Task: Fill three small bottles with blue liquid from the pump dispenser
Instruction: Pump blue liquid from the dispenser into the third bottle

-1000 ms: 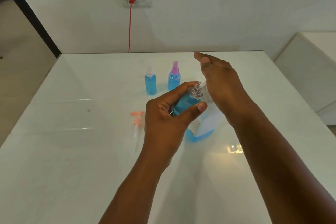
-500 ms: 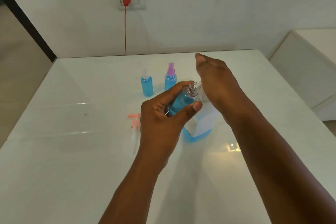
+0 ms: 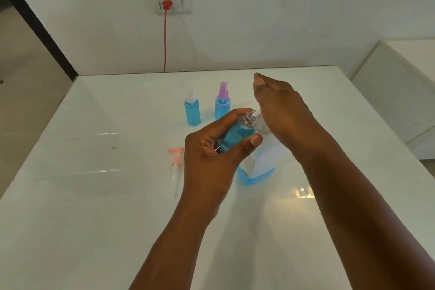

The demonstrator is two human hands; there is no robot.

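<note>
Almost nothing has moved since the earlier frames: the left hand (image 3: 211, 155) keeps its fingers (image 3: 255, 141) curled round the open third bottle (image 3: 237, 134), tilted at the dispenser (image 3: 263, 160) nozzle. The right hand (image 3: 280, 110) still rests on the pump head, fingers nearly straight. Blue liquid fills most of this bottle, so filling seems almost done. Two capped full bottles (image 3: 192, 113) stand behind on the worktop (image 3: 94, 195); a loose pink pump (image 3: 176, 162) lies left.

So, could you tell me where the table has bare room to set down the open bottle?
Bare top lies left of the peach pump cap, up to the table edge, and behind the capped bottles toward the wall. It is crowded around the dispenser, where the left hand grips the open bottle.
</note>
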